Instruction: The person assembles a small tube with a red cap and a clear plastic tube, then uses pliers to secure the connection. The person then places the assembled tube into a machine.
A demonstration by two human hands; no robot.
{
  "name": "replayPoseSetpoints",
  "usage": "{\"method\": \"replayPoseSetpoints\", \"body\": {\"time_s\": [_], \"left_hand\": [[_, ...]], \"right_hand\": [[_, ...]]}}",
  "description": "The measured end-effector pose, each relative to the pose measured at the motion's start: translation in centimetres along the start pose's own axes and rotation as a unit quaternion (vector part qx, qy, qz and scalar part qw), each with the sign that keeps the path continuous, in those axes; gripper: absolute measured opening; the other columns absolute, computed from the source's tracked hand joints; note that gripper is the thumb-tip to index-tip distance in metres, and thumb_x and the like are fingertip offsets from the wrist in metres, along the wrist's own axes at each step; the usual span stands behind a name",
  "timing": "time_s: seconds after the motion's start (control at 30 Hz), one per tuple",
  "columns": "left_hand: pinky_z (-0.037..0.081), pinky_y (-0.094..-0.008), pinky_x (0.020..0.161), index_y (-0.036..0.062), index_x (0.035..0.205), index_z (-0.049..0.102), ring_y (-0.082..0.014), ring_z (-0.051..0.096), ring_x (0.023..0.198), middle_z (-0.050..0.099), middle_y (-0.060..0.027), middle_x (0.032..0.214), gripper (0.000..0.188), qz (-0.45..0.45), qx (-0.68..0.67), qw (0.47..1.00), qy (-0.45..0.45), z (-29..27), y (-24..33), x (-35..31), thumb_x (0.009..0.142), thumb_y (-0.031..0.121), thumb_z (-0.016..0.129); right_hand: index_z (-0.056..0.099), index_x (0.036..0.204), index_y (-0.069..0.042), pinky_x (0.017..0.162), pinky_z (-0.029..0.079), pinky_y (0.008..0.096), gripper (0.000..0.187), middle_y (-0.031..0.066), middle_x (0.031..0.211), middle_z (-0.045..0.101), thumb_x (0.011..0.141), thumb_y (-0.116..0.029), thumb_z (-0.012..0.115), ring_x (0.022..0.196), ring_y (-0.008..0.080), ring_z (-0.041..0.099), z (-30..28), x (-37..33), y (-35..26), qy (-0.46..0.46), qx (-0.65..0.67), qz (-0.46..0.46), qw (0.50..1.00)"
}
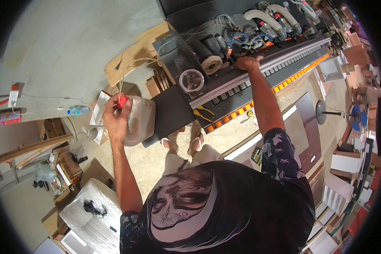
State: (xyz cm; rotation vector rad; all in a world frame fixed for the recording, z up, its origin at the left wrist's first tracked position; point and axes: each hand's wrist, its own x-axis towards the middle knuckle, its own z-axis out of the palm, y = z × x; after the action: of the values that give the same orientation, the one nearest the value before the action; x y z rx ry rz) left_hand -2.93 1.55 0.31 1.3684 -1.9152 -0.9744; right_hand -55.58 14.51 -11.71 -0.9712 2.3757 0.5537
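Observation:
My left hand (pixel 115 114) is closed round the red cap (pixel 122 101) on top of a translucent plastic jug (pixel 140 122) at the left end of the machine. Thin pale tubes (pixel 122 80) rise from beside the cap and run up toward the machine. The right arm stretches across a long machine (pixel 224 91) with a metal rail and a row of orange rollers. Just behind that rail, my right hand (pixel 247 63) reaches in among the machine's parts, beside a pale spool-like roller (pixel 211 64). Its fingers are mostly hidden, so what they touch cannot be made out.
Yellow-handled pliers (pixel 204 113) lie on the machine's dark surface. A clear round cover (pixel 191 80) sits at its left end. A water bottle (pixel 78 111) and a power strip (pixel 13 96) are by the wall. Behind me on the right stands a blue fan (pixel 358 117).

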Motion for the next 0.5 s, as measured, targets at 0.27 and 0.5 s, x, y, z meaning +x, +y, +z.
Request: {"method": "replayPoseSetpoints", "body": {"time_s": [0.27, 0.5], "left_hand": [[0.055, -0.0365, 0.095, 0.0031, 0.127, 0.071, -0.0216, 0.067, 0.103, 0.069, -0.0117, 0.115, 0.038, 0.039, -0.05, 0.998, -0.013, 0.2, -1.2, 0.0, 0.093, 0.018, 0.082], [0.054, -0.0374, 0.096, 0.0022, 0.123, 0.071, -0.0222, 0.066, 0.1, 0.069, -0.0126, 0.115, 0.036, 0.057, 0.016, 0.998, -0.006, 0.2, 0.0, -0.1, 0.093, 0.018, 0.081]], "right_hand": [[0.036, 0.168, -0.025, 0.119, 0.013, 0.0809, 0.081, 0.0047, 0.175, 0.032, 0.098, -0.059, 0.058, 0.161, 0.0385, 0.026, 0.9, 2.0, -0.6, 0.008, -0.003, 0.046, 0.999], [0.055, 0.157, -0.021, 0.122, 0.009, 0.0766, 0.066, 0.0062, 0.165, 0.05, 0.097, -0.048, 0.062, 0.153, 0.0294, 0.045, 2.6, 4.2, -1.1, 0.023, -0.015, 0.068, 0.997]]}}
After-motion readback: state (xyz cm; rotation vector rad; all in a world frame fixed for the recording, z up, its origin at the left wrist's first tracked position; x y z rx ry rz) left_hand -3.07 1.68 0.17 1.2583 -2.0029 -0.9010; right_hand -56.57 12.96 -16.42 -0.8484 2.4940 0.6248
